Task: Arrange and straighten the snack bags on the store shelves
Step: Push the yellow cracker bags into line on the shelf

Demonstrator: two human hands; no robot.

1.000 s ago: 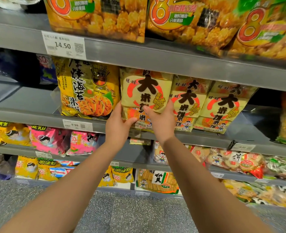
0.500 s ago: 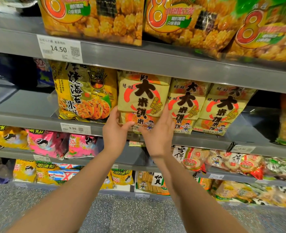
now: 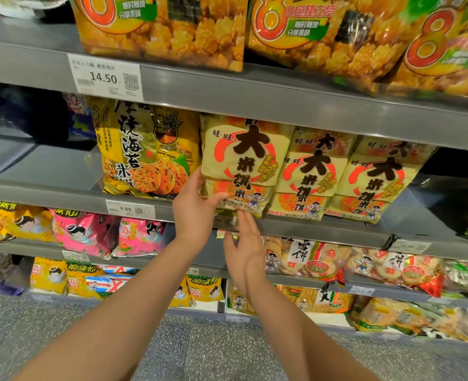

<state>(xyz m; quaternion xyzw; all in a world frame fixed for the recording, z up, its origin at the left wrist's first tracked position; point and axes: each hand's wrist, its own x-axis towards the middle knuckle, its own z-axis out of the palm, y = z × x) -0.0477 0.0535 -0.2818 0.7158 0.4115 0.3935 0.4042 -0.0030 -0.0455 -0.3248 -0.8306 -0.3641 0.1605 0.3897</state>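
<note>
From the head view, I am steadying the front rice cracker bag (image 3: pixel 244 160) on the middle shelf (image 3: pixel 323 229) with my left hand (image 3: pixel 194 213). The grip is holding its lower left corner, thumb across the face and fingers at the side edge, probably so I can square it with the two matching bags (image 3: pixel 345 177) standing just beside it on the right. My right hand (image 3: pixel 245 251) is hanging just below the bag's bottom edge, in front of the shelf lip, its grip wide and holding nothing; I judge it is placed there to nudge the base back. The seaweed cracker bag (image 3: pixel 145 149) is standing upright, touching my bag's left side, beneath the 14.50 price tag (image 3: pixel 105 77).
</note>
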